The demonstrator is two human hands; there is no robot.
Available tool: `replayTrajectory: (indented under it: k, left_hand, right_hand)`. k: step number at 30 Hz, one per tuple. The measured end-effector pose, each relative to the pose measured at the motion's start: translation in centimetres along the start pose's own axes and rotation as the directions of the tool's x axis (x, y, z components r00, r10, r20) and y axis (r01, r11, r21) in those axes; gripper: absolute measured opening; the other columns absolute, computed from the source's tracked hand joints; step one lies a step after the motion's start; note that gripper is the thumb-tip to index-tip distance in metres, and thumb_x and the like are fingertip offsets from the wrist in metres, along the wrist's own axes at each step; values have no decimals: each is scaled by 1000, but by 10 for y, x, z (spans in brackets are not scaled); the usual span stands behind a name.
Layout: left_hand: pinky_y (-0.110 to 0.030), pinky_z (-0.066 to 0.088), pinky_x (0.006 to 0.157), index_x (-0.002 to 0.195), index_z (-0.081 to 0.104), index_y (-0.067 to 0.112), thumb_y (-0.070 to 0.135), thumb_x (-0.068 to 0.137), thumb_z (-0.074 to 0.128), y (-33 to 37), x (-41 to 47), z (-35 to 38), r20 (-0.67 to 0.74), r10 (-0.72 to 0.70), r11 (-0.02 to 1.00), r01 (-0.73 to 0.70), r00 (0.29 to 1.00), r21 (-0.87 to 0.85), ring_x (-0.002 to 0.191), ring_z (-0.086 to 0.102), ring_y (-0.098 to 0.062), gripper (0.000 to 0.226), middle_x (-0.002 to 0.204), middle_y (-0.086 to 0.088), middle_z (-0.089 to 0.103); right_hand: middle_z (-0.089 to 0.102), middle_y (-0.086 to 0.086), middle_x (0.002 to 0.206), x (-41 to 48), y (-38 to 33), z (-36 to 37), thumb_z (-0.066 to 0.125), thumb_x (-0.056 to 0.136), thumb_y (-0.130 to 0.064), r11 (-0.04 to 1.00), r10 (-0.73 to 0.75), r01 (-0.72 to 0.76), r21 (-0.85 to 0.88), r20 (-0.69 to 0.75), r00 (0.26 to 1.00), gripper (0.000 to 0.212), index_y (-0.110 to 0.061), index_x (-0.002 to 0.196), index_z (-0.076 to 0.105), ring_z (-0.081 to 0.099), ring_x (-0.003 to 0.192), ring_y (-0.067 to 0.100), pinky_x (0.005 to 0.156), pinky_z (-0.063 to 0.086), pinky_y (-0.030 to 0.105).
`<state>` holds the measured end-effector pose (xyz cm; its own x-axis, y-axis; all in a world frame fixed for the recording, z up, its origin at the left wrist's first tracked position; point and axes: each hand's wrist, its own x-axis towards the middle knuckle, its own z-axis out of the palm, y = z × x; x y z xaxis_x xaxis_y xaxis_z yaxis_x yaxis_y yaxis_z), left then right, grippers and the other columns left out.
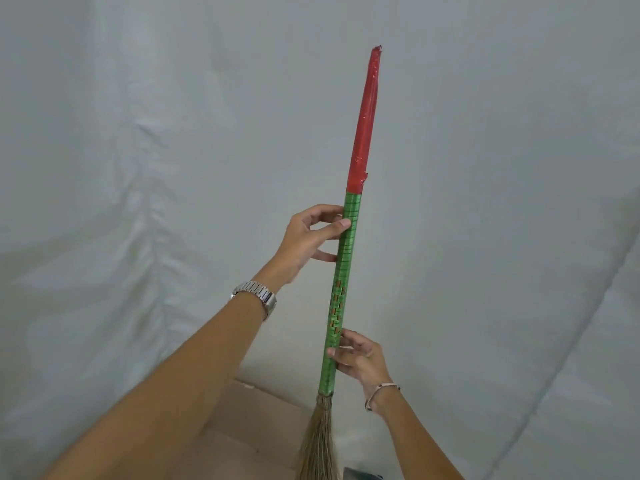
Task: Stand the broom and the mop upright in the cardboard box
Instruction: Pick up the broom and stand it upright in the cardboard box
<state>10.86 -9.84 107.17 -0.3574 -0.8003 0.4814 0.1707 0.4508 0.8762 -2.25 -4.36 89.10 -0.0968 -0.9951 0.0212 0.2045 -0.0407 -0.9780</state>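
The broom [346,258] stands nearly upright in the middle of the view, tilted slightly right at the top. Its handle is wrapped green below and red above, and its straw bristles hang down at the bottom edge. My left hand [311,237] grips the green handle just below the red part. Lower down, near the bristles, my right hand [356,358] holds the handle with its fingertips. Below the bristles lies the cardboard box [249,417], seen only in part, with its flap open. The mop is out of sight.
A wrinkled white cloth [138,133] covers the wall behind and the floor around. A small dark object [360,474] peeks in at the bottom edge, right of the bristles.
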Motion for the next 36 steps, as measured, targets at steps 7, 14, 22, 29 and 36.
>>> replayTrajectory:
  k: [7,14,22,29,36]
  left_hand:
    - [-35,61,59,105,64,16,14,86,65,33,-7,-101,-34,-37,997,39,999,63,86,70,-10,20,98,-2,64]
    - [-39,62,60,102,61,17,14,82,69,44,-11,-205,-29,-71,984,75,997,160,86,66,-12,22,90,1,61]
    - [-42,62,61,95,63,20,15,81,70,16,-2,-293,-73,-82,985,92,994,145,87,66,-14,16,90,0,60]
    - [-38,62,60,97,62,19,14,83,68,-35,27,-353,-141,-114,980,134,983,148,87,65,-13,16,89,2,59]
    - [-36,62,60,101,61,17,13,82,69,-110,52,-407,-181,-143,982,163,973,100,90,65,-15,20,92,0,58]
  right_hand:
    - [75,-4,72,27,-1,95,74,63,9,1000,-25,26,-15,82,996,35,-16,88,73,70,69,14,60,56,24]
    - [75,-4,71,59,19,198,75,61,10,999,-33,35,-27,72,997,36,-14,88,72,70,67,13,59,57,23]
    - [70,6,83,107,52,274,71,65,12,999,-5,6,-33,36,999,38,-4,100,68,69,65,10,65,59,24]
    - [68,8,88,175,82,309,70,65,14,997,50,-45,-62,74,996,42,6,105,63,68,61,7,64,59,23]
    - [63,18,102,241,134,336,67,67,16,993,102,-100,-59,32,994,45,8,110,59,64,71,18,80,56,37]
